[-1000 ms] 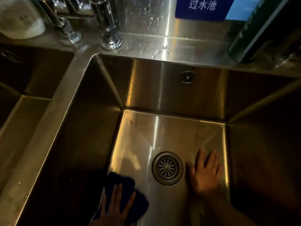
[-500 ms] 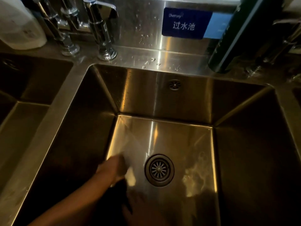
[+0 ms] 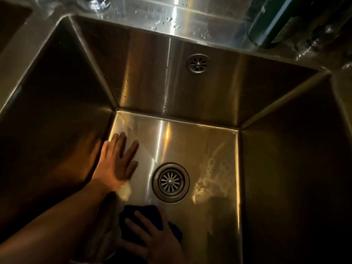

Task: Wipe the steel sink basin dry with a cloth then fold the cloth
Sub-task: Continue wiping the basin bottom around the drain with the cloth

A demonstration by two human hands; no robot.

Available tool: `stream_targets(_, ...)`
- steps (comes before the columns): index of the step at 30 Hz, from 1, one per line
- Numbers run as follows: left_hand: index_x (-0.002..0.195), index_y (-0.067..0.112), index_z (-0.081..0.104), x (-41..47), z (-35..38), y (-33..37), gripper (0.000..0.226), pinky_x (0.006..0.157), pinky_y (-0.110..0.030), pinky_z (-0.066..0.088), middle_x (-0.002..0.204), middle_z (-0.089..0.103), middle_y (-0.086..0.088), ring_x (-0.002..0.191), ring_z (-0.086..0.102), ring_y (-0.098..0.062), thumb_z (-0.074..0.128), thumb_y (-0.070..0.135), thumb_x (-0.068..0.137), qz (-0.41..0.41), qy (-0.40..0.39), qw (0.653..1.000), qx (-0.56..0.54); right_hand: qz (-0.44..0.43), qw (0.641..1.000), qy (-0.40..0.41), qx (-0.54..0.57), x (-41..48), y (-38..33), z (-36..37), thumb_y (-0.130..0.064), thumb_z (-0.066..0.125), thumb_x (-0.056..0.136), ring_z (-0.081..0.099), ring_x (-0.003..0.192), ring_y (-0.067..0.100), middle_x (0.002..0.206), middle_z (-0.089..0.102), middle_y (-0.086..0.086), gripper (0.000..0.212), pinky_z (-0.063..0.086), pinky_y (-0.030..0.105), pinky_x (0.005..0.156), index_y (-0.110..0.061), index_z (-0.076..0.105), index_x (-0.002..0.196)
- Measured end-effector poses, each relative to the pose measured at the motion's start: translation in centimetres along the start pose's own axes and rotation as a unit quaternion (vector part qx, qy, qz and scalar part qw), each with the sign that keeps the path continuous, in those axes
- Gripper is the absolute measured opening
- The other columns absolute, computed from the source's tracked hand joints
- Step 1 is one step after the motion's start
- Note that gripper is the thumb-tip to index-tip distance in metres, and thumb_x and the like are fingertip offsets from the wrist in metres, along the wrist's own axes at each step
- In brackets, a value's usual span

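Observation:
The steel sink basin (image 3: 200,141) fills the head view, with its round drain strainer (image 3: 170,182) in the floor. My left hand (image 3: 118,161) lies flat and open on the basin floor, left of the drain and close to the left wall. My right hand (image 3: 154,239) presses down on a dark blue cloth (image 3: 141,212) at the near edge of the floor, just below the drain. The cloth is bunched and partly hidden under my fingers. A smeared hand-shaped mark (image 3: 213,174) shows on the floor right of the drain.
An overflow grille (image 3: 198,63) sits in the back wall. Water drops (image 3: 167,21) dot the back ledge. A dark green bottle (image 3: 270,21) stands at the back right and a tap base (image 3: 95,2) at the back left. A second basin (image 3: 11,20) lies to the left.
The cloth went from under my left hand to under my right. My right hand left the floor right of the drain, and my left hand moved forward, flat on the floor.

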State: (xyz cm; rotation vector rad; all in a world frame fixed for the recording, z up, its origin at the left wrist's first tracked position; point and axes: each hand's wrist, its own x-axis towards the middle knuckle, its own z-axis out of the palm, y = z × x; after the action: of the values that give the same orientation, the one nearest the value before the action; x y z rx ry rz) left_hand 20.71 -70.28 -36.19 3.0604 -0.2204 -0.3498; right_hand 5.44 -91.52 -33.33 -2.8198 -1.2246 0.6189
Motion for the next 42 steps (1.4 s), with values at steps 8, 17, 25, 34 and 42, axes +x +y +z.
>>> stream_targets(8, 0.150, 0.027, 0.021, -0.1, 0.5, -0.5, 0.064, 0.115, -0.050, 0.007, 0.155, 0.021, -0.022, 0.144, 0.011, -0.039, 0.020, 0.055, 0.092, -0.005, 0.014, 1.000, 0.014, 0.083, 0.978, 0.144, -0.126, -10.3, 8.6, 0.0, -0.024, 0.013, 0.104, 0.011, 0.147, 0.030, 0.156, 0.026, 0.001, 0.045, 0.034, 0.055, 0.101, -0.040, 0.021, 0.145)
stream_targets(17, 0.144, 0.014, 0.038, -0.5, -1.6, 0.5, 0.074, 0.108, -0.060, 0.024, 0.146, 0.032, -0.033, 0.137, 0.029, -0.047, 0.005, 0.057, 0.093, -0.007, 0.010, 0.999, -0.033, 0.122, 0.965, 0.093, -0.212, -13.0, 10.8, 2.7, -0.020, 0.009, 0.104, 0.000, 0.147, 0.036, 0.156, 0.020, 0.011, 0.047, 0.053, 0.060, 0.075, -0.035, 0.032, 0.142)
stream_targets(25, 0.146, 0.013, 0.033, -2.5, -1.8, 0.7, 0.083, 0.112, -0.055, 0.013, 0.151, 0.028, -0.027, 0.143, 0.017, -0.043, -0.007, 0.059, 0.090, -0.002, -0.020, 0.999, -0.036, 0.272, 0.956, -0.108, 0.003, -7.2, 9.0, -5.0, -0.033, 0.077, 0.065, 0.067, 0.068, 0.035, 0.083, 0.068, 0.020, 0.025, 0.051, 0.046, 0.037, -0.026, 0.072, 0.089)
stream_targets(34, 0.125, -0.006, 0.053, -2.7, -5.4, 2.4, 0.073, 0.089, -0.062, 0.046, 0.123, 0.047, -0.039, 0.114, 0.047, -0.050, 0.010, 0.047, 0.100, -0.034, 0.021, 0.993, -0.114, 0.342, 0.724, -0.168, 0.575, -6.0, 13.7, -11.4, 0.011, 0.058, 0.067, 0.061, 0.068, 0.004, 0.065, 0.063, -0.002, 0.018, 0.044, 0.010, 0.061, -0.005, 0.051, 0.072)
stream_targets(42, 0.142, 0.009, 0.042, -2.6, -2.0, 2.1, 0.075, 0.112, -0.052, 0.021, 0.145, 0.034, -0.031, 0.137, 0.027, -0.045, 0.017, 0.052, 0.085, -0.066, -0.012, 0.992, -0.103, 0.305, 0.942, -0.130, 0.056, -7.0, 12.5, -8.7, -0.032, 0.066, 0.082, 0.051, 0.108, 0.046, 0.130, 0.042, 0.030, 0.062, 0.049, 0.048, 0.079, -0.041, 0.039, 0.136)
